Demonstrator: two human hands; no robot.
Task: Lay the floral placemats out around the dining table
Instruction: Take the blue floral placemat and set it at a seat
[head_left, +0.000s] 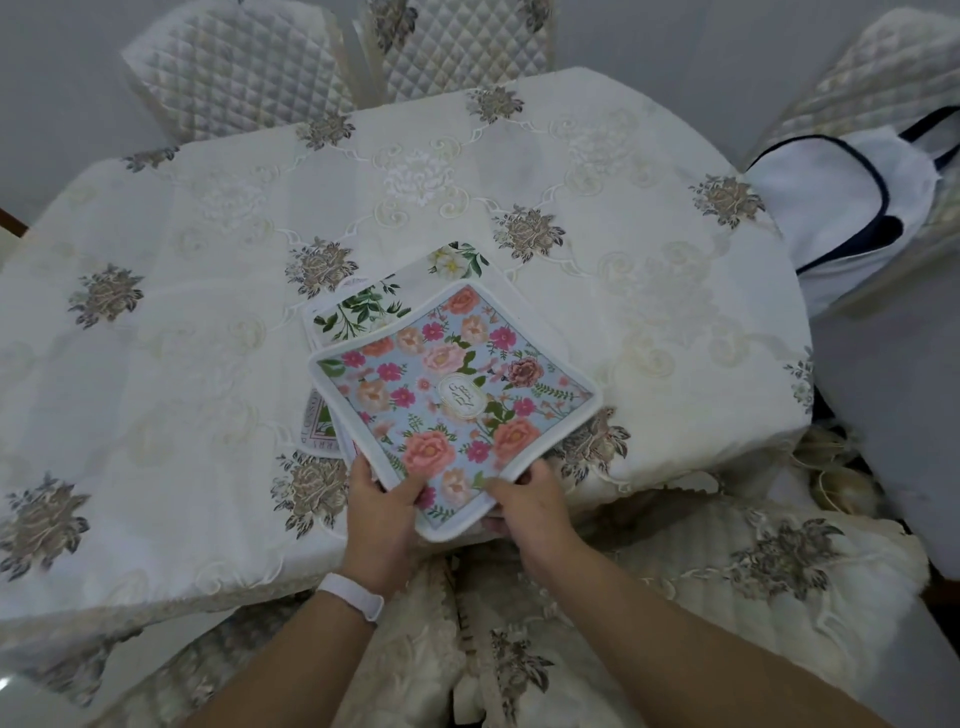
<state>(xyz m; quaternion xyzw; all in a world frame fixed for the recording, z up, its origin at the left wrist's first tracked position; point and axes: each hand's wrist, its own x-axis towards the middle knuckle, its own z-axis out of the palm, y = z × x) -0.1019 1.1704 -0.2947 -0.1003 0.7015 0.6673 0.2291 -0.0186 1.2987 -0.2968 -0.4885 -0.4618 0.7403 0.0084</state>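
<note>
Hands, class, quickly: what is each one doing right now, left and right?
Left hand: closed on the near-left edge of the top blue placemat.
Right hand: closed on the same mat's near-right edge, thumb on top.

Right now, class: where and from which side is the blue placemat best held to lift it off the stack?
Take the blue placemat by its near corner, from the person's side. That corner overhangs the table edge, so the left hand and right hand can pinch its white border, thumbs on top, without disturbing the mats beneath.

Pale-blue placemat (457, 395), pink-peach flowers
</note>
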